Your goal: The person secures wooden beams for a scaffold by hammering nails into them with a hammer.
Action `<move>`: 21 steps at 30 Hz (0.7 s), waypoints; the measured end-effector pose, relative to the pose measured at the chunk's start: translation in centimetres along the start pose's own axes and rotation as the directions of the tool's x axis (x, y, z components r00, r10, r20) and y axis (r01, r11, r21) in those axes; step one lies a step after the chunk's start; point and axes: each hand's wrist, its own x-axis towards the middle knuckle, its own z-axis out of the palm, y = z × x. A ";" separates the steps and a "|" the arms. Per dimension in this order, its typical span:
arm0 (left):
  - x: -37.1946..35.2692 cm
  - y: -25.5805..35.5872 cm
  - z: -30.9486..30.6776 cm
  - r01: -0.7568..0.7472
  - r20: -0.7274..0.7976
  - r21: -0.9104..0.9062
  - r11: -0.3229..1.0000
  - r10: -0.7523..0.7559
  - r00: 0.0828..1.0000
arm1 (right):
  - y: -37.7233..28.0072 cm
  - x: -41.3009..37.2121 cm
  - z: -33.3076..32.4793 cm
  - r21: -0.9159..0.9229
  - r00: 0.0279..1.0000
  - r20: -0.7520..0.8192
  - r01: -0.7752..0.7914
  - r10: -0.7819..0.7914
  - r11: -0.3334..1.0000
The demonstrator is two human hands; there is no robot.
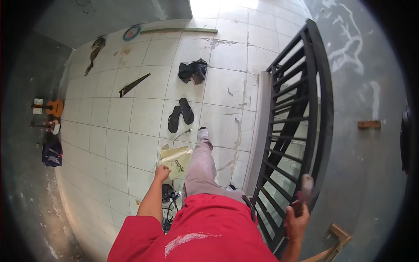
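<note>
My left hand [162, 173] is closed on the edge of a pale yellow bag [176, 162] with dark lettering, which hangs beside my leg. Over by the black railing, my right hand [297, 222] grips a hand tool [307, 187] with a dark handle and a pale grey end. Motion blurs the tool, so its exact kind does not show. Black cables and a dark object [167, 193] lie below the bag, partly hidden by my arm and shirt.
A black metal railing [310, 100] runs along my right. On the tiles ahead are black flip-flops [187, 111], a handsaw [134, 85], a black plastic bag [192, 72] and a long green strip [179, 30]. Guitars [54, 108] stand at the left wall; a wooden frame [338, 238] is lower right.
</note>
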 end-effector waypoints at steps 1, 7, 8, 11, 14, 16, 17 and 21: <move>1.4 2.0 -0.5 -0.068 -0.076 -0.003 0.998 0.068 0.995 | -0.2 2.1 2.2 -0.043 0.999 0.022 -0.023 0.024 0.999; 7.1 20.4 -7.0 -0.289 0.001 0.019 0.957 0.289 0.957 | 1.0 14.2 13.5 -0.245 0.986 0.108 -0.098 0.128 0.964; 7.9 22.5 -7.8 -0.274 0.008 0.022 0.962 0.273 0.962 | 2.4 16.5 14.8 -0.318 0.989 0.131 -0.026 0.071 0.948; 11.4 26.7 -8.8 -0.315 0.073 -0.150 0.937 0.328 0.942 | 2.2 23.8 19.4 -0.488 0.985 0.153 0.006 0.078 0.873; 17.1 27.1 -7.8 -0.325 -0.009 -0.135 0.936 0.327 0.945 | 3.2 32.3 24.3 -0.578 0.979 0.153 -0.021 0.134 0.815; 21.0 28.0 -7.3 -0.299 -0.097 -0.108 0.948 0.290 0.952 | 5.1 38.8 27.5 -0.625 0.980 0.169 0.024 0.105 0.780; 23.5 28.5 -6.9 -0.269 -0.157 -0.069 0.961 0.256 0.954 | 6.6 42.3 29.5 -0.664 0.981 0.178 0.062 0.077 0.745; 34.6 29.6 -3.3 -0.206 -0.358 0.006 0.979 0.194 0.913 | 13.4 57.0 36.9 -0.749 0.977 0.213 0.142 0.033 0.647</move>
